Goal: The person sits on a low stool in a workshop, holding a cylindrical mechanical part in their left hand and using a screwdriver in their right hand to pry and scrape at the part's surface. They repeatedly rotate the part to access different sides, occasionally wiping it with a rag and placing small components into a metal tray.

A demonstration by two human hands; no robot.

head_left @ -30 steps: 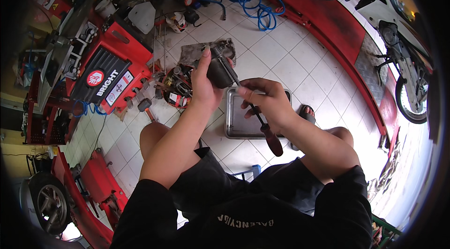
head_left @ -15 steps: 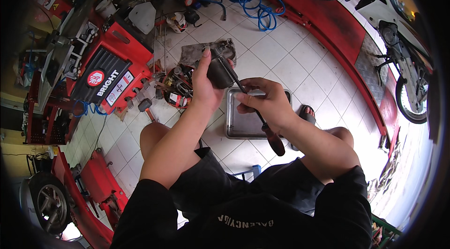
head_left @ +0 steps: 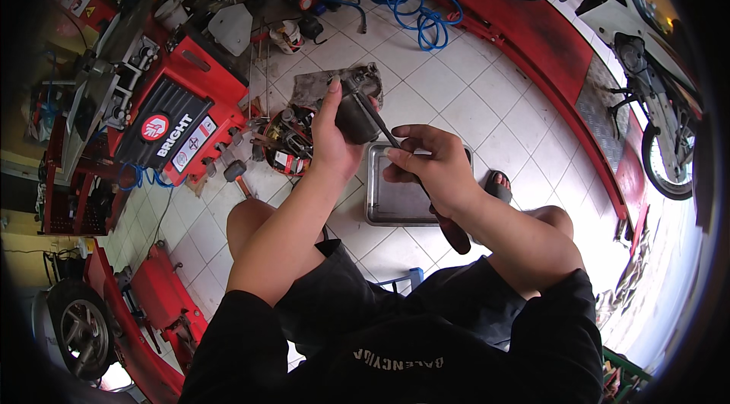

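Observation:
My left hand (head_left: 333,134) is closed round a dark cylindrical metal part (head_left: 357,116) with a fitting at its top. A long screwdriver (head_left: 454,235) lies diagonally with its thin shaft against the side of that part; its dark red handle hangs down, partly behind my right wrist. My right hand (head_left: 432,168) pinches the shaft between thumb and fingers. Below both hands sits a rectangular steel tray (head_left: 380,213) on the floor. A stained grey cloth or board (head_left: 312,83) lies beyond my left hand, and whatever the screwdriver's tip touches is too small to make out.
Red workshop machine (head_left: 220,77) at left, with a mallet (head_left: 236,172) and assorted tools (head_left: 285,138). Coiled blue hose (head_left: 411,4) at top, red lift platform (head_left: 532,54) and motorcycle (head_left: 639,77) at right. A loose wheel (head_left: 80,328) at lower left; my sandalled foot (head_left: 498,185) beside the tray.
My right hand has shifted slightly along the shaft, and the screwdriver handle has swung a little to the right, more hidden behind my wrist. My left hand stays still.

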